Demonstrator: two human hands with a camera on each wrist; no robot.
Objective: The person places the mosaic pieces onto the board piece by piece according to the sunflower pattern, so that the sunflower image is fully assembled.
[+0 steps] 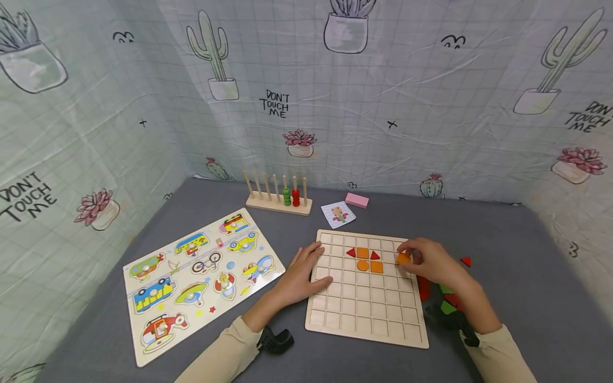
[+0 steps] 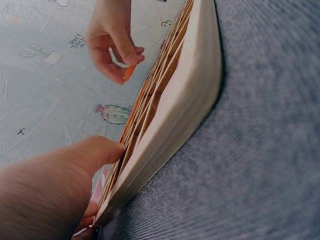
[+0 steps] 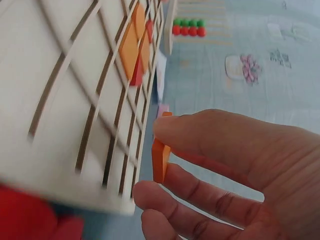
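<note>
Pinching an orange piece [image 1: 404, 259] with thumb and fingers, the right hand [image 1: 430, 260] is at the upper right of the grid board [image 1: 364, 314] in the head view, while the left hand [image 1: 301, 274], well apart, rests on the board's left edge. The piece's long side runs up and down in the right wrist view, and an orange square [image 1: 377, 267] sits to its left in the head view, nearer the right hand, no block between; red and green pieces [image 1: 448, 308] lie at lower right.
</note>
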